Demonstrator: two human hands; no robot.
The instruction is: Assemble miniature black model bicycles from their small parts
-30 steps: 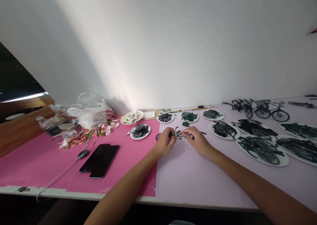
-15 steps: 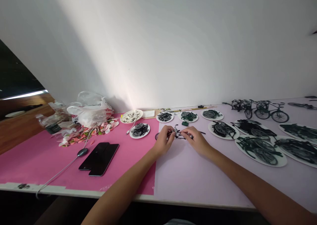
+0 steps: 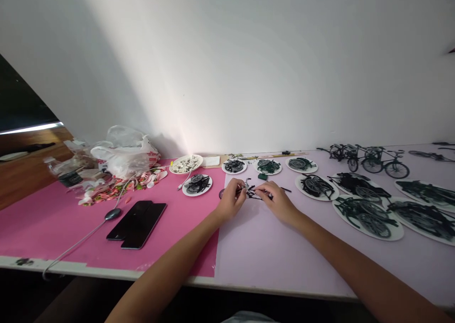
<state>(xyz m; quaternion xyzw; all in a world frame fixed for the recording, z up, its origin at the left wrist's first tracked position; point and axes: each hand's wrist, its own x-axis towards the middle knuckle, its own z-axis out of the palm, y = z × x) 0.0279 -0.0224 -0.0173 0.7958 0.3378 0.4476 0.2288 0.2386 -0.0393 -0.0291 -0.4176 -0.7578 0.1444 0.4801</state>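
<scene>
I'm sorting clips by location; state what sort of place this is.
Probably a small assembly or craft workspace: white plates hold miniature bicycle parts, whole-looking miniature bicycles stand at right, and the left hand and right hand hold a small bicycle piece.

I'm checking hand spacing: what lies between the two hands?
In the head view, part of a small model bicycle lies between the left hand and right hand.

No legible text, only blurred red print (image 3: 154, 156) on plastic bag (image 3: 124, 158)
</scene>
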